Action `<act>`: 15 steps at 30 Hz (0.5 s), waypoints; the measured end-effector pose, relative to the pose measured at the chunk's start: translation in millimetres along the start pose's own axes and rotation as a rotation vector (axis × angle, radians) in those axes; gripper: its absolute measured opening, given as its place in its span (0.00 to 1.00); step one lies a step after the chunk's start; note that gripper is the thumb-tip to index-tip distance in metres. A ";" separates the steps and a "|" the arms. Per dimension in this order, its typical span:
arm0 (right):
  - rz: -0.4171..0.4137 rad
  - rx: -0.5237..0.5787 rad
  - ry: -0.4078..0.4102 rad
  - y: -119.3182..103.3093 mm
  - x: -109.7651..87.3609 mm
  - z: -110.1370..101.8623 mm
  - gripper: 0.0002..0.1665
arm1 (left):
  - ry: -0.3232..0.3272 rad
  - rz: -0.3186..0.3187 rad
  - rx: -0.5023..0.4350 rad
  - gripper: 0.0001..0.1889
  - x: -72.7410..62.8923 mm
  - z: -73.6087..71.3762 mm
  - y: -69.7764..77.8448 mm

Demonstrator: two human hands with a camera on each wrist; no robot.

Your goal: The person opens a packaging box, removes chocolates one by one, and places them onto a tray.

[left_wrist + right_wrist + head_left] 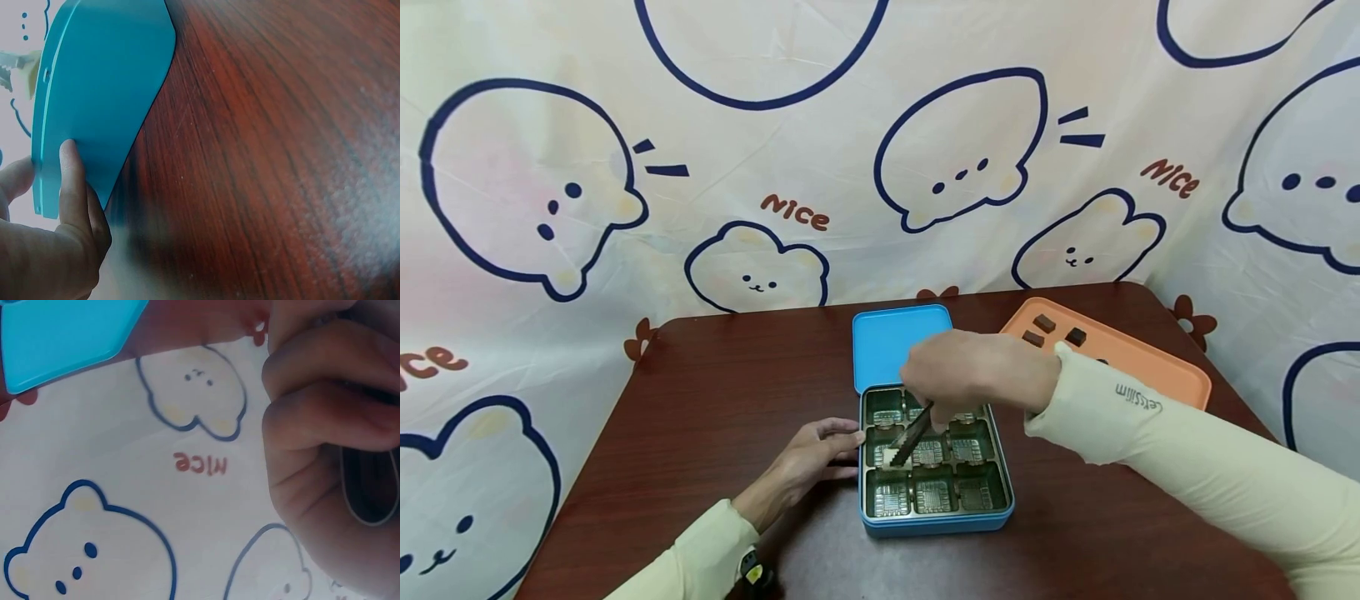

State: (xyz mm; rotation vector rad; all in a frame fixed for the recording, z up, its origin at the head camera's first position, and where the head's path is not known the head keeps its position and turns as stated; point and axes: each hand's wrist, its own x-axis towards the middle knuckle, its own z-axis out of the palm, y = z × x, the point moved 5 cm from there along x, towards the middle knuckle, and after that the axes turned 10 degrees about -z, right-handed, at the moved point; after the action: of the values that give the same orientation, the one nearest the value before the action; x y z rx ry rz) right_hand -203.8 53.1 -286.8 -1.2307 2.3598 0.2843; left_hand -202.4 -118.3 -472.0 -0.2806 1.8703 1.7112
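Note:
My right hand [958,375] reaches over a blue tin [936,525] and grips dark tongs [913,437], tips pointing down into the tin. A small pale piece [891,457] shows at those tips, over the middle-left compartment. In the right wrist view the fingers curl round the tongs' rounded end [370,520]. On the tin's left side rests my left hand [812,454], thumb at the rim. Its straight fingers [72,175] lie against the outer wall in the left wrist view. The tin has a metallic insert with several compartments, some partly hidden by my right hand.
Behind the tin its blue lid [891,337] lies opened back. An orange tray [1157,358] with several small dark brown pieces [1044,322] sits at the back right, partly hidden by the right sleeve. A patterned cloth [850,167] hangs behind the brown table [737,367].

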 end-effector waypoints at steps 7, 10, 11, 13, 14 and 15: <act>0.035 0.112 0.000 28.1 -7.2 0.5 0.06 | 0.007 -0.004 0.005 0.25 -0.4 -0.2 0.1; 0.070 0.151 -0.004 40.7 -9.2 1.9 0.05 | 0.008 -0.003 0.004 0.25 -0.8 0.0 0.6; 0.074 0.154 -0.002 44.6 -10.0 2.4 0.05 | 0.010 -0.003 0.004 0.25 -0.8 -0.1 0.4; 0.087 0.160 0.000 52.2 -12.0 3.1 0.05 | 0.013 -0.004 0.005 0.25 -1.0 -0.1 0.2; 0.093 0.161 0.001 56.3 -13.3 3.5 0.05 | 0.014 -0.005 0.005 0.25 -1.2 0.0 0.1; 0.096 0.163 0.001 60.6 -14.7 4.2 0.05 | 0.013 -0.004 0.005 0.25 -1.2 0.1 -0.1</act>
State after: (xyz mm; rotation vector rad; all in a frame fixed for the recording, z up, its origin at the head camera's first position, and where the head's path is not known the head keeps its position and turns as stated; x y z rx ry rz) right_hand -244.6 100.3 -285.0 -1.0443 2.3947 0.1192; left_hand -201.4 -118.5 -471.4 -0.2948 1.8819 1.7057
